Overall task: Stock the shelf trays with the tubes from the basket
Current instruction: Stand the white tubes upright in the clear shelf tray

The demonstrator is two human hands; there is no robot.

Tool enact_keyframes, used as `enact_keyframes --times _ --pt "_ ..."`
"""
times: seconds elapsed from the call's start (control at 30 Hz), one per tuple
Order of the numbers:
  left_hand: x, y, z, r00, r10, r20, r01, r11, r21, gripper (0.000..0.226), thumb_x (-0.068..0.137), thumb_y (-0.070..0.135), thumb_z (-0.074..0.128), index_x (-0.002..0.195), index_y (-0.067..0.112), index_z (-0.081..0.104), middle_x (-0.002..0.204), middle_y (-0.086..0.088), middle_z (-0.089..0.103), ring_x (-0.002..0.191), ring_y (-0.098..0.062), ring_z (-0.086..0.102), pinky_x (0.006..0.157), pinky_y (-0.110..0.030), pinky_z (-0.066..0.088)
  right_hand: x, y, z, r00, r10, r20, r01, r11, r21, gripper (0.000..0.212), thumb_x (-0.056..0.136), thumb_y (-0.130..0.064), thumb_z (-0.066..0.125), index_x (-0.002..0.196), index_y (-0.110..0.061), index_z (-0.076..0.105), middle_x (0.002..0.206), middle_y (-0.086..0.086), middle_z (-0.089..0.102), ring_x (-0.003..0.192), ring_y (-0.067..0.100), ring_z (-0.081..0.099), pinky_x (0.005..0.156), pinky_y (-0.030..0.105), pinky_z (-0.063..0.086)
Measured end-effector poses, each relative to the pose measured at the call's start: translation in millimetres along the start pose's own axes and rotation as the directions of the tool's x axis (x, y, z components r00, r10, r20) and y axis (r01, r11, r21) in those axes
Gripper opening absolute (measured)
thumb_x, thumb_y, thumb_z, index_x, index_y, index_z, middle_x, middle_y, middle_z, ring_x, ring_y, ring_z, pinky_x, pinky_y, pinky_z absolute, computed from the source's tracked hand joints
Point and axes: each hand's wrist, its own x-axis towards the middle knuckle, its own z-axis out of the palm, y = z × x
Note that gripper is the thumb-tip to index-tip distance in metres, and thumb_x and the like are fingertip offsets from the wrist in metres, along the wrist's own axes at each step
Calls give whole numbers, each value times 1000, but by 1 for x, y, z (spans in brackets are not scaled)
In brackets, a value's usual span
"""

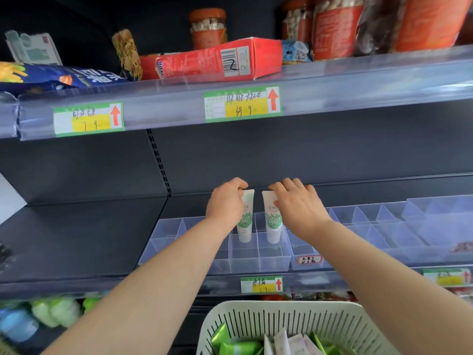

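Observation:
Two white tubes with green labels stand cap-down in the clear divided shelf tray (258, 262). My left hand (225, 203) pinches the crimped top of the left tube (245, 226). My right hand (298, 203) grips the top of the right tube (273, 226). The two tubes sit in neighbouring compartments near the tray's middle row. Below, at the bottom edge, the pale green slotted basket (256, 319) holds several more tubes and sachets, green and white.
More clear divided trays (384, 226) run to the right along the same dark shelf. The shelf above (332, 93) overhangs with price tags, boxes and jars. To the left of the trays lies bare dark shelf (76, 239). Bottles stand on the lower shelf at left.

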Motion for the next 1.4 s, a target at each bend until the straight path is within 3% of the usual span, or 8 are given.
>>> enact_keyframes --times 0.27,0.4,0.6,0.83,0.93,1.03,1.2,1.4 --pt "-12 3 -8 992 123 -9 -120 979 163 41 97 8 51 134 25 52 136 2 51 124 -20 43 90 -36 47 -13 -6 -9 1000 -3 -29 2 999 -37 48 92 -20 56 136 -22 36 134 2 45 120 25 42 100 38 37" --pt "-27 6 -19 956 292 -3 -272 894 356 38 99 16 50 136 24 49 139 4 48 126 -20 38 94 -35 42 -23 -12 -20 998 -24 -55 21 998 -54 48 94 -21 55 138 -21 35 139 2 42 125 25 40 103 38 35" --pt "-58 5 -29 934 351 68 -341 817 465 41 98 17 52 138 22 47 141 2 45 129 -22 35 96 -38 39 -58 -20 -28 999 -33 -23 31 996 -85 50 90 -14 57 136 -21 38 137 0 42 122 24 40 97 37 37" --pt "-117 0 -16 909 383 162 -412 779 472 39 98 24 52 136 22 49 140 2 47 128 -22 37 97 -39 39 -129 -27 -13 999 -40 34 41 998 -42 44 95 -17 50 137 -19 38 139 1 41 124 25 39 99 39 35" --pt "-144 -12 2 893 403 201 -451 783 428 38 97 25 54 135 20 51 138 2 49 128 -22 38 98 -40 40 -161 -27 6 996 -25 91 29 999 -41 46 91 -12 50 135 -20 39 137 1 41 124 25 39 96 38 35" --pt "-168 -25 22 885 391 255 -463 806 370 37 96 24 54 132 21 53 135 3 50 125 -21 39 98 -38 40 -187 -24 28 984 4 180 6 999 -52 38 94 -19 47 131 -21 42 134 0 42 123 24 39 94 38 35" --pt "-196 -48 58 884 312 347 -430 834 345 35 98 27 51 132 21 53 138 4 48 126 -18 39 100 -36 41 -225 -13 64 949 67 309 -59 998 -35 51 90 -15 52 138 -24 38 137 -3 41 125 21 38 98 37 36" --pt "-217 -66 91 872 191 451 -344 894 286 37 97 26 53 134 19 52 137 1 50 127 -19 40 103 -35 39 -259 -6 95 870 108 481 -104 994 -35 47 88 -12 53 132 -22 40 131 -2 43 120 21 40 99 35 37"
